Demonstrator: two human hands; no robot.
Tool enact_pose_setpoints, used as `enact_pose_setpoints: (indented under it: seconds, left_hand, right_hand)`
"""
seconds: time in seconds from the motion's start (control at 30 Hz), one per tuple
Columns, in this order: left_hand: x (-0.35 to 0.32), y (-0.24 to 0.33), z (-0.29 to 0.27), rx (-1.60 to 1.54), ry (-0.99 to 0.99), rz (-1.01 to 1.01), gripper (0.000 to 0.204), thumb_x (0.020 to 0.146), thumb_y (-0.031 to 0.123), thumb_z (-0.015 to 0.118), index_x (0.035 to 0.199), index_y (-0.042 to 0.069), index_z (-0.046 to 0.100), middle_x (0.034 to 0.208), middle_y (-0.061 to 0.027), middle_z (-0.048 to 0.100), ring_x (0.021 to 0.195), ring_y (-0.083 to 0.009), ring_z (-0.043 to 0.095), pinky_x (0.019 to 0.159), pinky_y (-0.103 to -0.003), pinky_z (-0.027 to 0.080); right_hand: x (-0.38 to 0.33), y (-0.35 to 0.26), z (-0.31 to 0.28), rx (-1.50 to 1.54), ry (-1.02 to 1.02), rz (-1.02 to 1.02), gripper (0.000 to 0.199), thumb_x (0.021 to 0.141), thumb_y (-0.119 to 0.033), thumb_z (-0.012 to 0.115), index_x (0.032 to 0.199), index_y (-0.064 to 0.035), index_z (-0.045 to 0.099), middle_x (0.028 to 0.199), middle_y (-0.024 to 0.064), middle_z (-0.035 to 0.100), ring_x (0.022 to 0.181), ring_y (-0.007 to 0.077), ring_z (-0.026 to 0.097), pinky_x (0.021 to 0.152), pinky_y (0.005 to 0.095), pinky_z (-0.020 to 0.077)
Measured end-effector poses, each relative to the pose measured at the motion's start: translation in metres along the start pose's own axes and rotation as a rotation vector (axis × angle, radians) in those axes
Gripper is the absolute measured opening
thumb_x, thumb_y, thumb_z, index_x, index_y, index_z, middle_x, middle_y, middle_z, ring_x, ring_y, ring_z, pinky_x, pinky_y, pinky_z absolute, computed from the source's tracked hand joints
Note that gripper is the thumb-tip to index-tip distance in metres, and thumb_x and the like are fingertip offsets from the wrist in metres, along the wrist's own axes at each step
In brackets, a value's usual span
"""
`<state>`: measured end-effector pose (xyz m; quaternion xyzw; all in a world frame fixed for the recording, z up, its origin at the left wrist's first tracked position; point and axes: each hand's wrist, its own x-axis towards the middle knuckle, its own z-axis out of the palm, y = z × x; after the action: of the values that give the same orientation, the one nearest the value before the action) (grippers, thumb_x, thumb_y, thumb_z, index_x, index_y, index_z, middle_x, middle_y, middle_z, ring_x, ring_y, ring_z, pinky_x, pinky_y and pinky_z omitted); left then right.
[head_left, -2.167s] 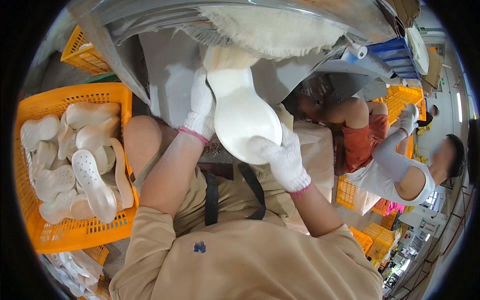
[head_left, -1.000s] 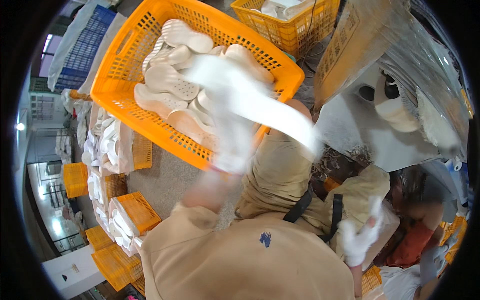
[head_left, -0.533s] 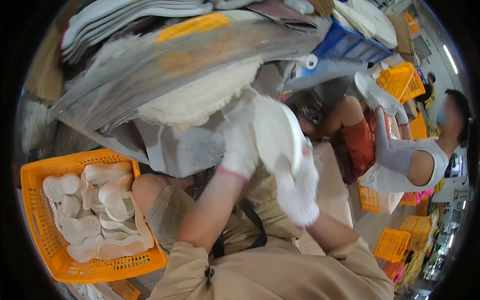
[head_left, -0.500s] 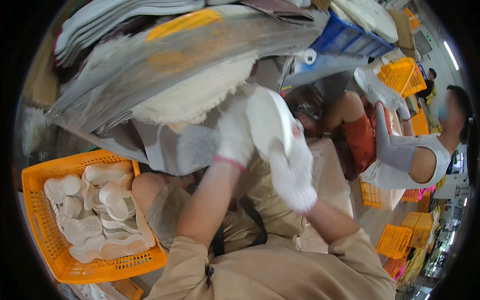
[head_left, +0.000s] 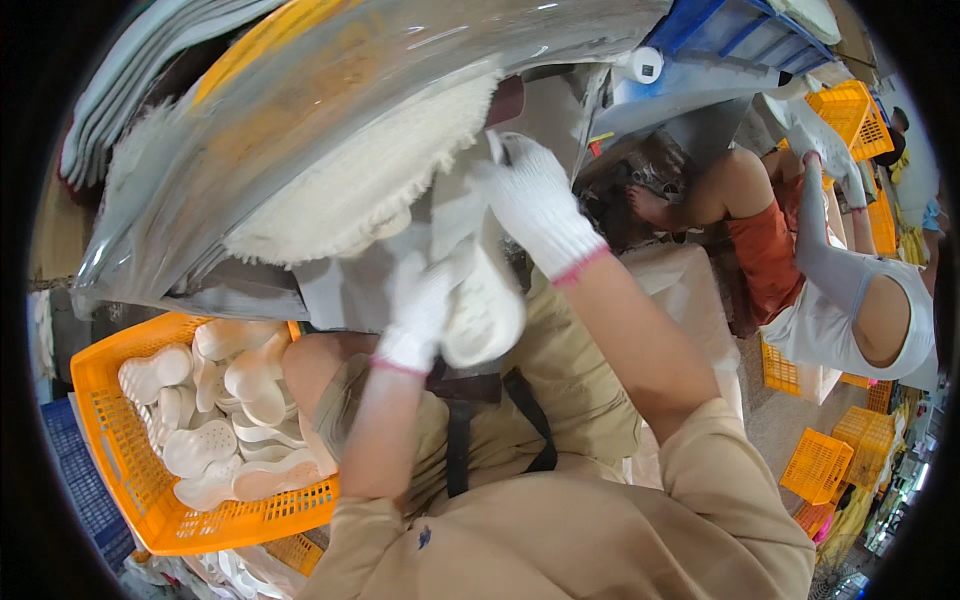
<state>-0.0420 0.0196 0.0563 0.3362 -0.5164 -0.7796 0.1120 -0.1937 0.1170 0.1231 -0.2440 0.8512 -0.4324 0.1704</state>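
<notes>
My left hand (head_left: 420, 312), in a white knitted glove, is closed around a white shoe sole (head_left: 488, 310) above my lap. The sole's rounded end points down toward me; motion smears its upper part. Beyond it, my right hand (head_left: 540, 200), gloved the same way, is raised with the fingers curled together near the sole's far end. Whatever lies in those fingers is too blurred to make out. At my left, an orange basket (head_left: 125, 480) holds several white soles (head_left: 200, 447), some dotted with small holes.
A cream fluffy pad (head_left: 370, 175) and clear plastic sheeting (head_left: 420, 60) lie ahead, with stacked grey sheets (head_left: 130, 90) at far left. A blue crate (head_left: 730, 35) stands at the back. Another person (head_left: 840, 290) sits at right, near orange crates (head_left: 815, 465).
My hands have moved apart: the right went up and away, the left came toward me with the sole. The sole now hangs lower, rounded end down. The view has shifted slightly.
</notes>
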Motion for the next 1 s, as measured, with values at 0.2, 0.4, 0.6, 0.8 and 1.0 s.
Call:
enact_pose_setpoints:
  seconds: [0.2, 0.4, 0.6, 0.8, 1.0]
  left_hand:
    - [0.062, -0.023, 0.089, -0.553, 0.243, 0.054, 0.04, 0.098, 0.021, 0.077, 0.126, -0.006, 0.065, 0.118, -0.0113, 0.071, 0.098, -0.0212, 0.07, 0.083, -0.037, 0.059]
    - [0.086, 0.019, 0.025, 0.158, 0.18, -0.167, 0.063, 0.111, 0.051, 0.053, 0.149, 0.001, 0.059, 0.134, -0.0157, 0.072, 0.124, -0.0271, 0.066, 0.111, -0.041, 0.047]
    - [0.015, 0.014, -0.013, 0.717, 0.005, 0.18, 0.043, 0.103, 0.037, 0.072, 0.12, -0.002, 0.075, 0.105, -0.0101, 0.078, 0.095, -0.0213, 0.071, 0.088, -0.037, 0.055]
    - [0.074, -0.009, 0.054, -0.095, 0.018, 0.349, 0.041, 0.1, 0.033, 0.079, 0.124, 0.0, 0.074, 0.113, -0.0065, 0.076, 0.098, -0.0158, 0.07, 0.088, -0.032, 0.056]
    - [0.035, -0.02, 0.019, -0.337, -0.448, 0.002, 0.044, 0.107, 0.028, 0.068, 0.14, 0.0, 0.064, 0.124, -0.0106, 0.074, 0.111, -0.0205, 0.072, 0.089, -0.035, 0.061]
  right_hand:
    - [-0.07, 0.005, -0.026, 0.176, 0.226, -0.185, 0.062, 0.087, -0.034, 0.077, 0.135, -0.0005, 0.058, 0.118, 0.0291, 0.069, 0.111, 0.0471, 0.07, 0.095, 0.0466, 0.0557]
    - [-0.002, 0.035, 0.001, 0.0, 0.248, -0.009, 0.056, 0.082, -0.03, 0.074, 0.126, 0.0019, 0.061, 0.106, 0.0292, 0.074, 0.105, 0.0489, 0.072, 0.095, 0.0515, 0.0574]
    - [0.03, 0.004, -0.001, 0.114, 0.101, 0.08, 0.053, 0.088, -0.044, 0.071, 0.11, 0.0043, 0.077, 0.108, 0.0348, 0.074, 0.109, 0.05, 0.071, 0.099, 0.0503, 0.0567]
    - [-0.057, -0.036, -0.038, -0.337, 0.064, -0.366, 0.058, 0.082, -0.038, 0.08, 0.12, 0.0037, 0.071, 0.131, 0.0258, 0.07, 0.129, 0.0422, 0.064, 0.108, 0.05, 0.0499]
    - [-0.093, 0.039, -0.02, -0.695, -0.13, -0.663, 0.035, 0.084, -0.011, 0.072, 0.118, -0.0088, 0.077, 0.131, 0.0112, 0.073, 0.121, 0.0315, 0.07, 0.104, 0.046, 0.054]
